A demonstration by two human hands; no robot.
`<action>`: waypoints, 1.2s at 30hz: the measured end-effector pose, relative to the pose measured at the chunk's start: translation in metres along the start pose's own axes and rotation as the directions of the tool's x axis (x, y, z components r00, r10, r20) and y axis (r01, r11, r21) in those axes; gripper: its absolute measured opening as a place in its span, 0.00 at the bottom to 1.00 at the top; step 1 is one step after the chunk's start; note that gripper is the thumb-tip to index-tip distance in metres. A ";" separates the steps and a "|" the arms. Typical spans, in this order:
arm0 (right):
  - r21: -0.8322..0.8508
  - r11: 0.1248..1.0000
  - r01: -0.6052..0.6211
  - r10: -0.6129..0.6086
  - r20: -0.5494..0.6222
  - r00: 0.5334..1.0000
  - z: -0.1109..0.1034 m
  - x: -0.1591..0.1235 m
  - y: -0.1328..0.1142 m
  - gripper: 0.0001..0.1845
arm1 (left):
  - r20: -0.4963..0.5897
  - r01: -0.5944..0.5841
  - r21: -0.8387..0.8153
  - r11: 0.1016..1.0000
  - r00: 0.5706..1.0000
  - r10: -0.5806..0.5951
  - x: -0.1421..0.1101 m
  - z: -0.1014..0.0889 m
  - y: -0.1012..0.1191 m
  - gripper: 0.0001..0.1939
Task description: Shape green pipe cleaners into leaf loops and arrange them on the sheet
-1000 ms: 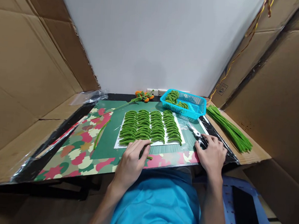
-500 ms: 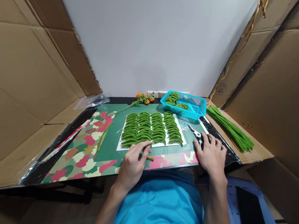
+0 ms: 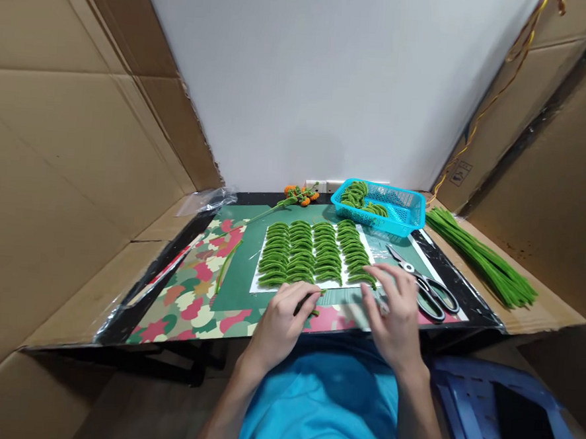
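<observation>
My left hand (image 3: 287,317) is closed near the table's front edge, fingers pinched on a short green chenille stem piece (image 3: 323,291). Part of that piece is hidden by the fingers. Just to its right, my right hand (image 3: 392,313) hovers with fingers apart and nothing visible in them. Beyond both hands, several short, curved green chenille pieces (image 3: 301,250) lie in columns on a white sheet (image 3: 255,282). Scissors (image 3: 430,295) with dark handles rest to the right of my right hand, their blades pointing away and left.
A blue plastic basket (image 3: 416,220) at the back right holds more curved green pieces. Long green chenille stems (image 3: 484,261) lie bundled at the right. An orange flower stem (image 3: 302,195) lies at the back. One loose green stem (image 3: 227,265) rests on the patterned mat (image 3: 189,296). Cardboard walls flank the table.
My right hand has left the scissors and moved left toward my left hand, leaving them on the table. The left hand stays pinched at the front edge. The view has shifted somewhat.
</observation>
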State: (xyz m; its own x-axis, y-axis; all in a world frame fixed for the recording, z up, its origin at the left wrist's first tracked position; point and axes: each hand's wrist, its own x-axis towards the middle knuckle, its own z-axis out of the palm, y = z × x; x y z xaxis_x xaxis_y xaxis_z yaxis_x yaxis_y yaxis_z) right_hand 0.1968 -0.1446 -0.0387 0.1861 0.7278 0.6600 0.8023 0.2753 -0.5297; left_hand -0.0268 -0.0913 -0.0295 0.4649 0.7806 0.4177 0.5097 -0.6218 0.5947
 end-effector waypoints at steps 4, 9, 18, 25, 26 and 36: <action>0.239 0.969 0.062 -0.104 0.167 0.981 0.021 -0.004 -0.023 0.10 | 0.051 -0.033 0.001 0.999 0.998 0.033 0.001 -0.001 0.002 0.10; 0.270 0.961 0.058 -0.121 0.221 0.968 0.027 -0.006 -0.022 0.07 | 0.043 -0.068 0.014 0.998 0.997 0.067 0.001 0.000 0.002 0.09; 0.223 0.969 0.104 -0.161 0.255 0.953 0.030 -0.006 -0.021 0.07 | -0.009 -0.087 0.000 0.996 0.996 0.087 0.000 0.003 -0.001 0.09; 0.215 0.969 0.123 -0.176 0.247 0.953 0.030 -0.007 -0.018 0.07 | -0.022 -0.068 -0.024 0.997 0.997 0.068 0.000 0.003 0.000 0.09; 0.217 0.969 0.123 -0.176 0.248 0.953 0.030 -0.007 -0.018 0.07 | -0.019 -0.068 -0.031 0.997 0.998 0.068 0.000 0.003 0.001 0.09; 0.309 0.946 0.096 -0.177 0.248 0.953 0.030 -0.007 -0.015 0.08 | -0.022 -0.004 -0.089 0.996 1.000 0.002 0.000 0.001 0.003 0.03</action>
State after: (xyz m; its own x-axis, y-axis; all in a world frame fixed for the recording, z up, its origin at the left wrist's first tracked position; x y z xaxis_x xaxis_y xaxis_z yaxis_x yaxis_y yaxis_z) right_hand 0.1665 -0.1356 -0.0512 -0.1052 0.8000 0.5906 0.6015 0.5242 -0.6029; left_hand -0.0243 -0.0933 -0.0285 0.4499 0.7807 0.4336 0.4417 -0.6165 0.6518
